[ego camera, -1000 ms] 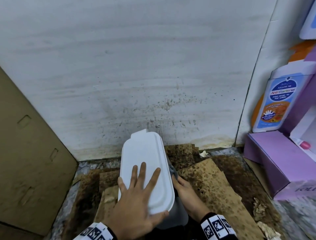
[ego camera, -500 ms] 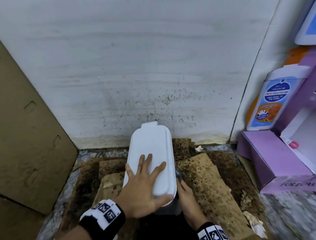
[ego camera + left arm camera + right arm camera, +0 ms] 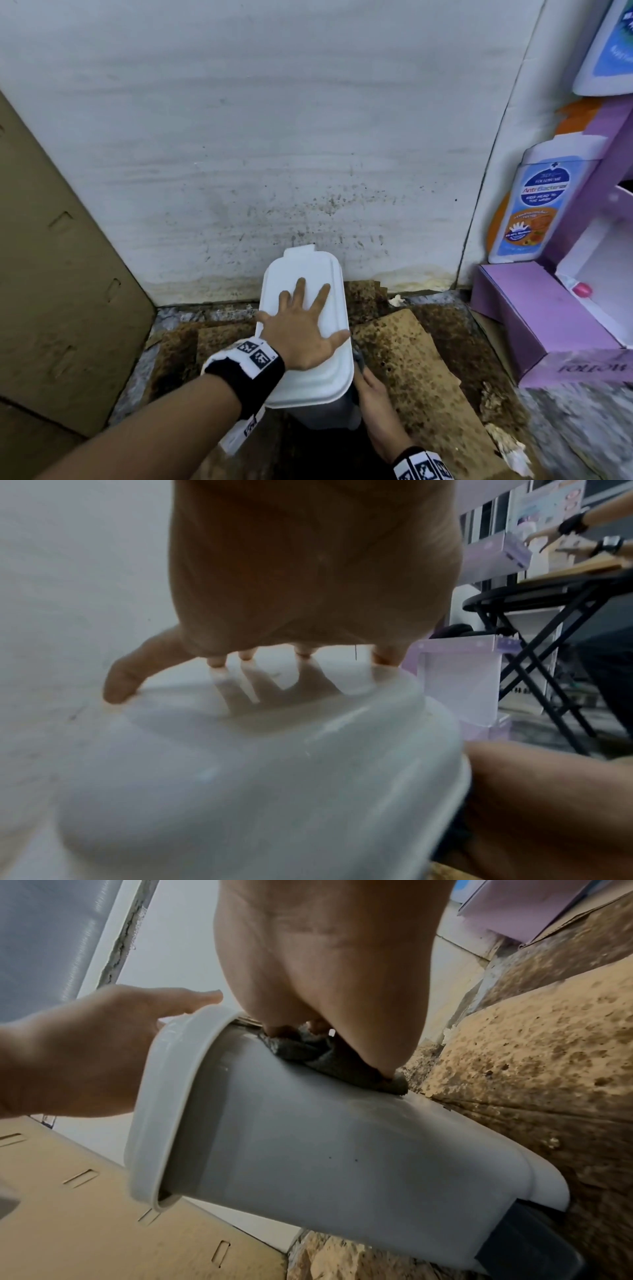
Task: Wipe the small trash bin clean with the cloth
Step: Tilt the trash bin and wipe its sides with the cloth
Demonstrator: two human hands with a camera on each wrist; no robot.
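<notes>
The small bin (image 3: 310, 342) stands on the stained cardboard (image 3: 418, 363) against the wall (image 3: 308, 120). The left hand (image 3: 301, 334) lies flat on its lid (image 3: 318, 377), fingers spread and straight. At the bin's three o'clock side the right hand (image 3: 329, 969) presses a dark cloth (image 3: 329, 1058) against the wall of the bin; its fingers are mostly hidden, so its grip cannot be told. The lid covers the bin's body in the head view.
</notes>
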